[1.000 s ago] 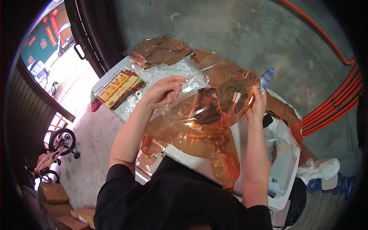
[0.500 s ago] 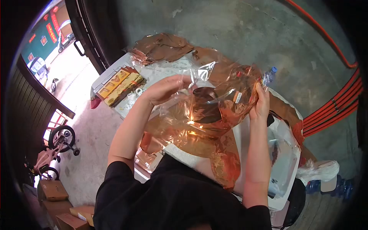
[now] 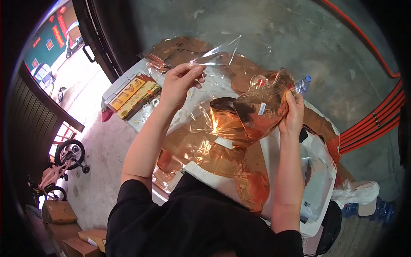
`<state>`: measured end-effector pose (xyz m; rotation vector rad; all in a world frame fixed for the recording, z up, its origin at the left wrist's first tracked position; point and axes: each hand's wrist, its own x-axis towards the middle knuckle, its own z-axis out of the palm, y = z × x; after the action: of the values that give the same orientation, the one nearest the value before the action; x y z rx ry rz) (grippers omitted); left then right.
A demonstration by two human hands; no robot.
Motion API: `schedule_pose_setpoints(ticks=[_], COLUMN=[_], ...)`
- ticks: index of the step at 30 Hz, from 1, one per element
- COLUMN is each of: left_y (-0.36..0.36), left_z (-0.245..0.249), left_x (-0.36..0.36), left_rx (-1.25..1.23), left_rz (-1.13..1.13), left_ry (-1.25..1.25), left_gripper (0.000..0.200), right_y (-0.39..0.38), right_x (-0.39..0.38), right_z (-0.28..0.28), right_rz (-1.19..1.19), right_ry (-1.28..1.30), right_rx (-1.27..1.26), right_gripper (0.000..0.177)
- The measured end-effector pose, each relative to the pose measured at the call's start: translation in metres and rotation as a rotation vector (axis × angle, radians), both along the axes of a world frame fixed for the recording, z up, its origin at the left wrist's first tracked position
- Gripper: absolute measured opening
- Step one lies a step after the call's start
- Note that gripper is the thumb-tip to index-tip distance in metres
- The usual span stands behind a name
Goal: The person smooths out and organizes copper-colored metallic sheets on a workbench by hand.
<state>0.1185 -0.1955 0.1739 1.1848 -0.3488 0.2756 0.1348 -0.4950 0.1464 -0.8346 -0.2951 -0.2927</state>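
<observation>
Closed in a pinch, my left hand (image 3: 184, 83) holds a thin clear plastic film (image 3: 220, 55) that stretches up and to the right from the fingers. My right hand (image 3: 293, 115) grips the right edge of a shiny copper-coloured foil balloon (image 3: 252, 122), limp and folded, with a small white label on it. The balloon's left part curls open over more copper foil (image 3: 205, 150) spread across the white table (image 3: 214, 171). Just beyond my right hand is a clear bottle with a blue cap (image 3: 305, 83).
A yellow and gold package with large letters (image 3: 135, 96) lies on the table's left end. More crumpled copper foil (image 3: 180, 49) covers the far edge. Orange hoses (image 3: 370, 120) run along the right. Cardboard boxes (image 3: 60, 212) and a small bike (image 3: 64, 165) stand at left.
My left hand has moved up and left, drawing the clear film off the foil balloon, which now shows uncovered. My right hand keeps its grip in nearly the same place.
</observation>
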Motion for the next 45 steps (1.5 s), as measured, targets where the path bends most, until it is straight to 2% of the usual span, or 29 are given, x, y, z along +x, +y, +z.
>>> schedule_pose_setpoints(ticks=[5, 10, 15, 18, 20, 23, 24, 27, 29, 32, 37, 39, 41, 42, 43, 45], left_y=[-0.001, -0.002, -0.007, -0.004, 0.003, 0.01, 0.014, 0.019, 0.023, 0.02, 0.011, 0.006, 0.003, 0.002, 0.001, -0.011], left_z=[-0.002, -0.008, -0.008, -0.005, -0.002, 0.013, 0.012, 0.022, 0.029, 0.027, 0.032, 0.037, 0.038, 0.041, 0.044, 0.067], left_x=[0.001, 0.0, -0.001, -0.002, -0.003, -0.011, -0.008, -0.013, -0.014, -0.013, -0.024, -0.028, -0.025, -0.021, -0.015, -0.014], left_rx=[-0.011, 0.009, 0.093, 0.148, 0.166, 0.18, 0.228, 0.435, 0.514, 0.479, 0.38, 0.347, 0.15, 0.169, 0.127, 0.262], left_rz=[0.067, -0.013, 0.024, -0.04, -0.228, -0.373, -0.389, -0.191, -0.146, -0.124, -0.2, -0.242, -0.231, -0.234, -0.256, -0.054], left_ry=[-0.001, 0.102, 0.082, 0.074, 0.083, 0.16, 0.133, 0.113, 0.095, 0.117, 0.163, 0.142, 0.176, 0.116, 0.051, -0.07], left_gripper=[0.015, 0.017, 0.022, 0.021, 0.023, 0.026, 0.031, 0.027, 0.024, 0.022, 0.016, 0.015, 0.016, 0.016, 0.021, 0.021], right_y=[0.002, -0.001, -0.002, -0.009, -0.013, -0.016, -0.019, -0.016, -0.024, -0.019, -0.021, -0.017, -0.008, -0.006, -0.004, 0.014], right_x=[-0.002, -0.001, 0.001, 0.005, 0.005, 0.002, 0.003, -0.001, 0.004, -0.002, -0.001, 0.0, -0.003, 0.001, 0.002, -0.004], right_z=[0.0, -0.004, -0.005, -0.01, -0.007, -0.005, -0.006, -0.001, -0.007, -0.002, -0.015, -0.016, -0.015, -0.015, -0.017, -0.004], right_rz=[-0.021, 0.033, 0.078, 0.156, 0.137, 0.127, 0.21, 0.163, 0.214, 0.367, 0.33, 0.358, 0.334, 0.341, 0.272, 0.107], right_ry=[-0.038, -0.05, 0.007, -0.025, -0.01, -0.004, -0.044, 0.021, 0.028, -0.073, -0.146, -0.085, -0.014, -0.016, 0.027, -0.023], right_rx=[-0.003, -0.01, 0.008, 0.014, -0.041, -0.08, -0.051, -0.007, -0.008, 0.024, -0.02, 0.031, 0.155, 0.178, 0.181, 0.123], right_gripper=[0.012, 0.01, 0.01, 0.015, 0.025, 0.032, 0.031, 0.03, 0.03, 0.025, 0.028, 0.03, 0.029, 0.029, 0.029, 0.028])
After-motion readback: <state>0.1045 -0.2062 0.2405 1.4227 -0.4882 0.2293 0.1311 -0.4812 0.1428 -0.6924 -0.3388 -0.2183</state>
